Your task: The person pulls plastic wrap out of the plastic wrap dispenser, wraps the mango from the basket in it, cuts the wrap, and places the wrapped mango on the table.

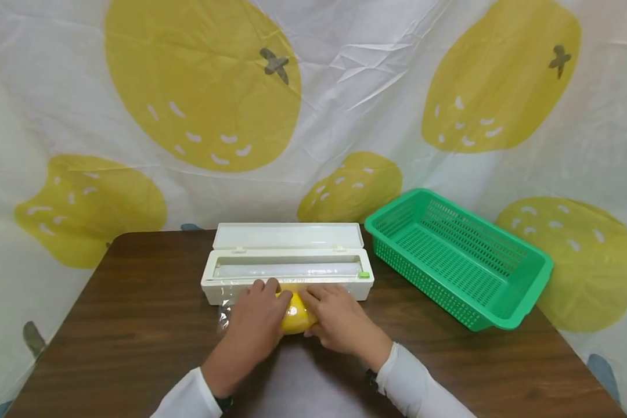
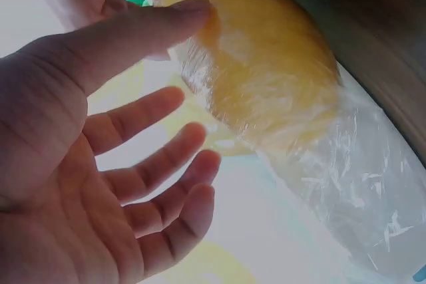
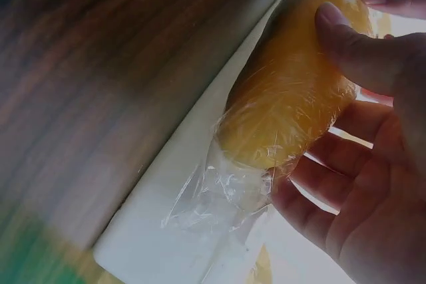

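Observation:
In the head view, an oblong yellow fruit [image 1: 295, 316] in clear cling film is between both hands, before a white film dispenser [image 1: 287, 293]. My left hand [image 1: 255, 319] is at its left end. In the left wrist view, that thumb [image 2: 193, 11] presses the wrapped fruit [image 2: 266, 58] while the other fingers spread loosely beside it. My right hand [image 1: 342, 322] grips the other end; in the right wrist view its thumb [image 3: 333, 21] lies on the fruit [image 3: 286, 98], fingers behind. Loose film [image 3: 226, 191] trails from the fruit's end.
The dispenser's lid [image 1: 287, 235] stands raised at the back, showing a film roll [image 1: 287, 270] and a small green slider [image 1: 364, 274]. A green plastic basket [image 1: 423, 278] stands to the right on the brown wooden table [image 1: 125, 325]. A fruit-print cloth [image 1: 345, 87] hangs behind.

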### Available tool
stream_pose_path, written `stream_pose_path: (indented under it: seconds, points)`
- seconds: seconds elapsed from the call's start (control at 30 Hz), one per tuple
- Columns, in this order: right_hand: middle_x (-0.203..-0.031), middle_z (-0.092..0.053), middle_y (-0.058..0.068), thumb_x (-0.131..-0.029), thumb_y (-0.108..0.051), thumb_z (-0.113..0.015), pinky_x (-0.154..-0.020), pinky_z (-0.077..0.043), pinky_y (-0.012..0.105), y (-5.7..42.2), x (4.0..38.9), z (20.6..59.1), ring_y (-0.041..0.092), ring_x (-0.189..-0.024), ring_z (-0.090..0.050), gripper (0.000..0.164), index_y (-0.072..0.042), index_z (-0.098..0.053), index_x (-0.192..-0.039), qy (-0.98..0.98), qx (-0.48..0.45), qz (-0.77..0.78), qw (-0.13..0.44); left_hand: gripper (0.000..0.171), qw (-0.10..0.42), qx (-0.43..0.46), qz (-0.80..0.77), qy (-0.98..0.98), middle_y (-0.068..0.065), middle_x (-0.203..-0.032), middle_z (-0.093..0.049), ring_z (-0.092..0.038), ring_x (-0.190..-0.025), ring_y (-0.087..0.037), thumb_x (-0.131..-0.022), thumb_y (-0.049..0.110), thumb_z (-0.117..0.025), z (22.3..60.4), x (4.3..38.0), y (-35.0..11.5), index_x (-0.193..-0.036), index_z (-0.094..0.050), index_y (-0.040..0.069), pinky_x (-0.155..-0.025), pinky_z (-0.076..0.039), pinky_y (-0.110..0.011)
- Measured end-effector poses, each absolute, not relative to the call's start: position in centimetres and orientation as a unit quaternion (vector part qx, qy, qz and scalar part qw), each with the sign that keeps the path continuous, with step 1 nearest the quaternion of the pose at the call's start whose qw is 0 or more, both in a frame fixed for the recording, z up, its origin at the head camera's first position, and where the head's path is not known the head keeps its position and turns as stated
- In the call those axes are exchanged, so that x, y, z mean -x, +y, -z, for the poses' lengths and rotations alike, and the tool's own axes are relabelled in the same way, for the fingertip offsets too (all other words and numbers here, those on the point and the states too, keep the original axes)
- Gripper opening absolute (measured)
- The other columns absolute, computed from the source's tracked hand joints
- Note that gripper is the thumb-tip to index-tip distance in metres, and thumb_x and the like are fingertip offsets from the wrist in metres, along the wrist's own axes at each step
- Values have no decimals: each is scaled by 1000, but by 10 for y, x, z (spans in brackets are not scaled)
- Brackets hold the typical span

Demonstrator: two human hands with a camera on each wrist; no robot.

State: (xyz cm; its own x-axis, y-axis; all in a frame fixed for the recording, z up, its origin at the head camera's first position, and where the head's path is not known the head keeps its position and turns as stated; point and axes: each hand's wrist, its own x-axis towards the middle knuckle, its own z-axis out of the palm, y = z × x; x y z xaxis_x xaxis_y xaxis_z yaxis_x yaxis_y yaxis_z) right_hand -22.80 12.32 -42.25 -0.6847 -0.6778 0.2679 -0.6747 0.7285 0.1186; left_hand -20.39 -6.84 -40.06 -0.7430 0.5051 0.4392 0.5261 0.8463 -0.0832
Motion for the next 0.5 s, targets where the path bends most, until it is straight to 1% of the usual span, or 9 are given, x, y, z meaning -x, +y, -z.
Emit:
stream_pose_path:
  seconds: [0.13,0.2,0.3,0.43,0.5]
  points:
    - [-126,-65,6,-78,-41,-79,-95,-50,43,124,227,420,23,-114,-57,70,-7,-56,-135,-918,-373,4,137,73,200,264,-1,-944,-15,-92,-55,-51,-82,-33,-45,32,-95,408,203,-64,-104,-62,5,-61,-47,-44]
    - [-127,-64,6,-79,-41,-78,-95,-51,44,125,227,420,23,-114,-57,70,-6,-55,-136,-918,-373,3,134,79,192,264,-7,-945,-15,-91,-54,-50,-81,-32,-41,34,-96,412,205,-63,-105,-60,4,-61,-48,-44]
    - [-127,-65,6,-79,-41,-78,-94,-51,44,125,227,421,23,-114,-57,71,-6,-56,-136,-918,-373,-3,135,75,206,270,-10,-940,-15,-88,-55,-51,-78,-31,-43,29,-96,417,208,-62,-103,-60,3,-61,-50,-43]
    - [-127,-65,6,-78,-41,-79,-95,-50,45,126,229,423,24,-115,-57,71,-6,-56,-135,-918,-372,-10,139,58,233,284,-13,-930,-14,-82,-57,-53,-72,-30,-49,20,-92,418,212,-63,-96,-62,3,-60,-52,-40]
    - [-125,-66,7,-78,-40,-80,-94,-50,45,126,230,423,23,-113,-57,70,-6,-58,-134,-916,-375,-24,141,53,239,291,-8,-927,-14,-79,-57,-53,-70,-30,-51,19,-90,417,214,-64,-93,-62,3,-59,-52,-40]
